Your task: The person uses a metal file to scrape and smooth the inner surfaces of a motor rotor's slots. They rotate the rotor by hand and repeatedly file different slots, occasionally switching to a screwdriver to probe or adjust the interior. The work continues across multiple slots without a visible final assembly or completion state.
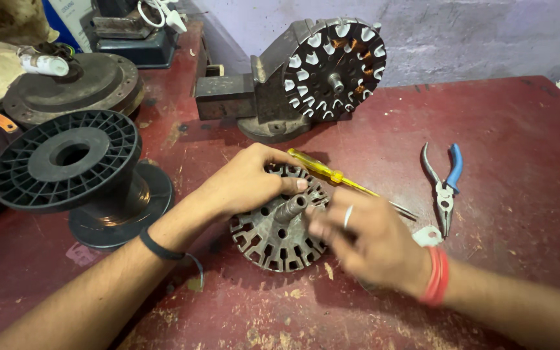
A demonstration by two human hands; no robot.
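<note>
A round slotted metal stator core (270, 236) with a short central shaft lies flat on the worn red table (500, 129). My left hand (244, 181) rests over its upper left part, gripping it, fingertips near the shaft. My right hand (367, 243) is blurred just right of the core, fingers partly curled near its edge; whether it holds anything is unclear. A yellow-handled screwdriver (322, 170) lies just behind both hands, its shaft pointing right.
A vise holding another stator with copper windings (332, 65) stands at the back centre. Blue-handled pliers (445, 185) lie at the right. A black plastic spool (76, 172) sits left. A round metal housing (76, 84) and other parts crowd the back left.
</note>
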